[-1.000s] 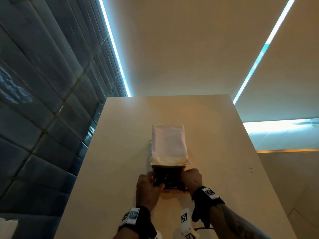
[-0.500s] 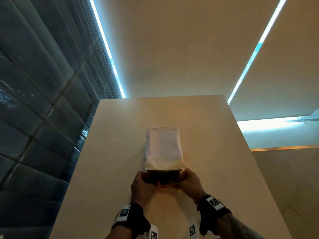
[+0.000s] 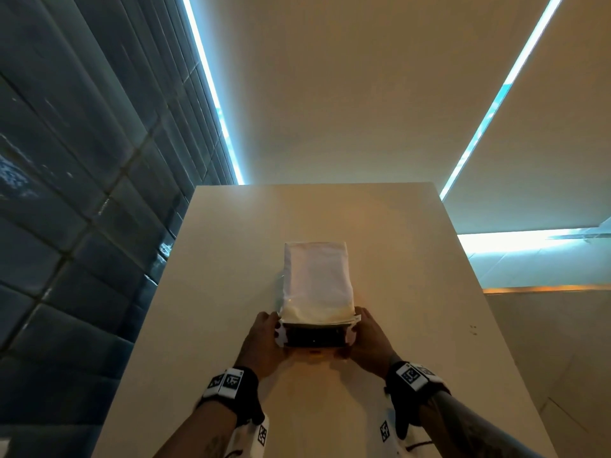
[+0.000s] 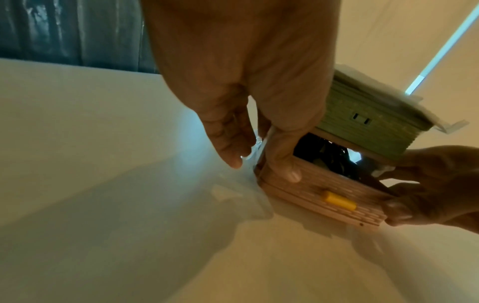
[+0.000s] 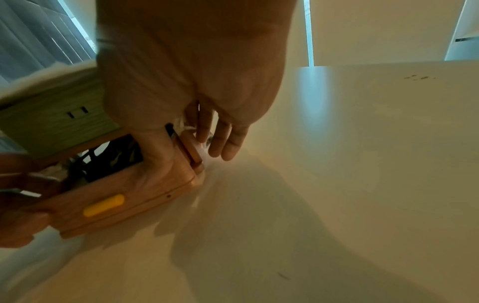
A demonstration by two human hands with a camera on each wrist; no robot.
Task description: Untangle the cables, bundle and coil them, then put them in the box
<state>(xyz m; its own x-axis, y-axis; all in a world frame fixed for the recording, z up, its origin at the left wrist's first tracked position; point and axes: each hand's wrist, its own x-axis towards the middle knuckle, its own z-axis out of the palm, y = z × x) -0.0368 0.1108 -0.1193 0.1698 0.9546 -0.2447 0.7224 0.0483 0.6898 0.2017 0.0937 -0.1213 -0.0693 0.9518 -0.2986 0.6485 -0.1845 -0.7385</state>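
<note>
A small wooden box (image 3: 315,351) sits on the white table (image 3: 413,259), its lid (image 3: 315,279) tilted up and back. Black coiled cables (image 3: 314,338) lie inside it. My left hand (image 3: 264,338) grips the box's left side, the thumb (image 4: 285,162) over the front corner. On the other side my right hand (image 3: 368,338) grips the box, with the thumb (image 5: 155,162) on the front wall (image 5: 129,190). A yellow latch (image 4: 339,201) shows on the front. The cables (image 4: 329,155) are partly hidden by the lid (image 4: 368,123).
Clear plastic film (image 4: 246,184) lies crumpled at the box's left corner. A dark tiled wall (image 3: 82,226) runs along the table's left edge. The table's right edge (image 3: 469,276) drops to the floor.
Both hands have moved from over the box's opening out to its left and right sides. The box has stayed in place.
</note>
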